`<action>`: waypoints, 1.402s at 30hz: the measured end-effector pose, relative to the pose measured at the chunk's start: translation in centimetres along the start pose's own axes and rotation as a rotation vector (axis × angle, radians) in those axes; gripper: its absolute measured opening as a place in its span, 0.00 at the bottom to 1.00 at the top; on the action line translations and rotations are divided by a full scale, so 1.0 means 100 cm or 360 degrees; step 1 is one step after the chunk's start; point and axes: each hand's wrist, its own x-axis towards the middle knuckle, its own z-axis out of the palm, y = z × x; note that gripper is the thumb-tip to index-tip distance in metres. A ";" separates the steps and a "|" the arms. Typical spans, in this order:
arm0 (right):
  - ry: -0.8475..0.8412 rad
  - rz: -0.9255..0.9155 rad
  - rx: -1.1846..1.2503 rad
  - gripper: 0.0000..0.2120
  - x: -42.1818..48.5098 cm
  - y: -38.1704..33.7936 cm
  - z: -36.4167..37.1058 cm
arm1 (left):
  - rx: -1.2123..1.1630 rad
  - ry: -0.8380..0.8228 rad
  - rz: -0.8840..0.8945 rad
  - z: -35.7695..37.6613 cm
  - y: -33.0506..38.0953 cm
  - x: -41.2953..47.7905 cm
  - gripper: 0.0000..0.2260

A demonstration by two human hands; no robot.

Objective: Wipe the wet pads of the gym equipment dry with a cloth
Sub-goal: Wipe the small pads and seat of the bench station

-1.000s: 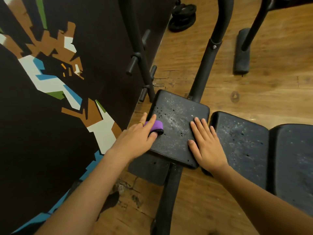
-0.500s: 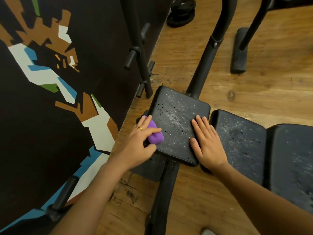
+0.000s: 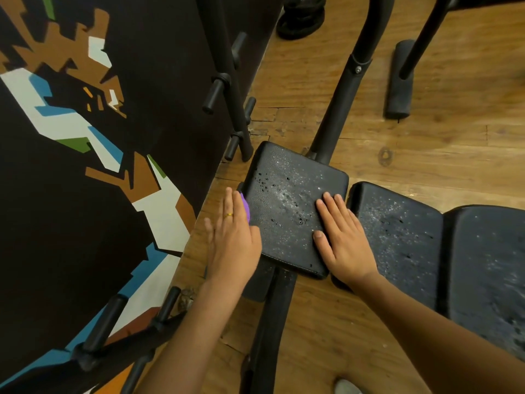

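A square black pad [image 3: 284, 200] of the bench is speckled with water drops and small holes. My left hand [image 3: 231, 240] lies flat with straight fingers against the pad's left side, pressing a purple cloth [image 3: 246, 209] there; only a sliver of the cloth shows beside my fingers. My right hand [image 3: 343, 243] rests flat on the right part of the same pad, fingers straight and together. Two more wet black pads [image 3: 397, 231] [image 3: 488, 265] continue to the right.
A painted dark wall [image 3: 85, 166] stands close on the left, with a black peg rack [image 3: 227, 89] in front of it. The bench's upright post [image 3: 341, 109] rises behind the pad. Another machine's foot [image 3: 399, 81] and black weight plates [image 3: 301, 18] sit on the wooden floor.
My left hand slid with the cloth from the pad's top left part off to its left side and flattened out. My right hand stayed in place on the pad.
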 end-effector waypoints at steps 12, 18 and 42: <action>0.0014 -0.0017 -0.0011 0.29 0.000 0.002 0.002 | -0.0009 -0.0609 0.0511 -0.038 -0.048 0.029 0.30; 0.0016 -0.0020 -0.0030 0.29 0.000 0.002 0.001 | 0.0054 -0.0159 0.0390 -0.013 -0.022 0.023 0.27; -0.0031 0.0029 -0.0029 0.29 0.000 -0.002 -0.002 | -0.0171 -0.0378 0.0506 -0.027 -0.050 0.040 0.25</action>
